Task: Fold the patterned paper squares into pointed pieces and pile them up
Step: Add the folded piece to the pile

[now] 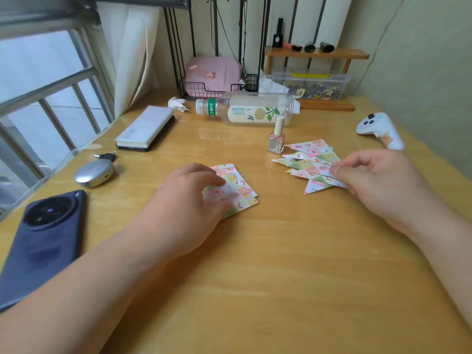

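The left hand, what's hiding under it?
Under the left hand lies a small stack of patterned paper squares. Only one side peeks out; the rest, and how many there are, is covered.

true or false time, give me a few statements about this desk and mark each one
1. The drink bottle stands upright. False: it lies on its side.
2. The left hand is on the paper squares. True.
3. The folded pieces lie left of the squares. False: they lie to the right, where the right hand pinches one.
4. The nail polish bottle stands upright. True.
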The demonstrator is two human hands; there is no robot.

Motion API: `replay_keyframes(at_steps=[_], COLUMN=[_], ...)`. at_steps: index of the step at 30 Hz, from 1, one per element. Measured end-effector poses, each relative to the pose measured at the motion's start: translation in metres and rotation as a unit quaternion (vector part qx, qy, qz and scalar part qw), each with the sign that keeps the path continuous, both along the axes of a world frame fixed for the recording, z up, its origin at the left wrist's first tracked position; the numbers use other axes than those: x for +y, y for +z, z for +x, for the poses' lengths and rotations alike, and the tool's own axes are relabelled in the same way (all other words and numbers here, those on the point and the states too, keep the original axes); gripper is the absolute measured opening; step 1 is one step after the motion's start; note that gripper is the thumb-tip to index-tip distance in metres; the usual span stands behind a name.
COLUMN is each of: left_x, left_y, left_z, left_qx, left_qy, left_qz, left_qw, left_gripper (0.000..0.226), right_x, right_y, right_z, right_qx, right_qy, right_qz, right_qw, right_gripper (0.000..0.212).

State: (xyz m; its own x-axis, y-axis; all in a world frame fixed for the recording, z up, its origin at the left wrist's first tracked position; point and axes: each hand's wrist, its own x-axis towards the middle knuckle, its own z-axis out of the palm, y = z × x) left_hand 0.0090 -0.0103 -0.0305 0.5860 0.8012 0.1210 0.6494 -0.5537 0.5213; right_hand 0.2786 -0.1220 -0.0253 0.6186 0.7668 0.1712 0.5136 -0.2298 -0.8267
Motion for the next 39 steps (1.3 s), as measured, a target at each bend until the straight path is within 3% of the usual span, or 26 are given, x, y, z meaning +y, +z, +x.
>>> replay_keyframes(at_steps=[3,10,15,20,26,33,39], left_x=[-0.002,-0.001,-0.008,-0.012,-0.013,-0.010,-0.018], left_y=[0.003,-0.001,0.001,-0.001,-0.002,-0.002,0.009], left_z=[-0.001,0.002,0.004,0.009,0.015,0.019,0.011], left_qx=[0.077,0.128,0.168,0.198,0.211,0.229,0.225], left_qy=[-0.007,-0.018,-0.036,-0.046,-0.069,-0.051,-0.090], left_qz=[0.000,0.016,0.019,0.073,0.089,0.107,0.082], left_qw=[0.997,0.991,0.985,0.976,0.971,0.966,0.967], left_gripper=[0.051,0.036,0.050,0.019,0.048,0.023,0.065], right_x=[-0.001,-0.003,-0.003,-0.002,-0.002,-0.002,-0.002], right_y=[-0.002,-0.009,-0.009,-0.009,-0.006,-0.008,-0.008], right_z=[-0.027,-0.052,-0.054,-0.054,-0.054,-0.053,-0.052], right_qx=[-0.024,-0.017,-0.022,-0.023,-0.011,-0.015,-0.022], right_qy=[0.106,0.232,0.238,0.240,0.237,0.235,0.234], right_qz=[-0.032,-0.093,-0.097,-0.109,-0.117,-0.114,-0.118], right_qw=[0.994,0.968,0.966,0.964,0.964,0.965,0.965], right_gripper=[0.014,0.012,0.013,0.012,0.011,0.011,0.011])
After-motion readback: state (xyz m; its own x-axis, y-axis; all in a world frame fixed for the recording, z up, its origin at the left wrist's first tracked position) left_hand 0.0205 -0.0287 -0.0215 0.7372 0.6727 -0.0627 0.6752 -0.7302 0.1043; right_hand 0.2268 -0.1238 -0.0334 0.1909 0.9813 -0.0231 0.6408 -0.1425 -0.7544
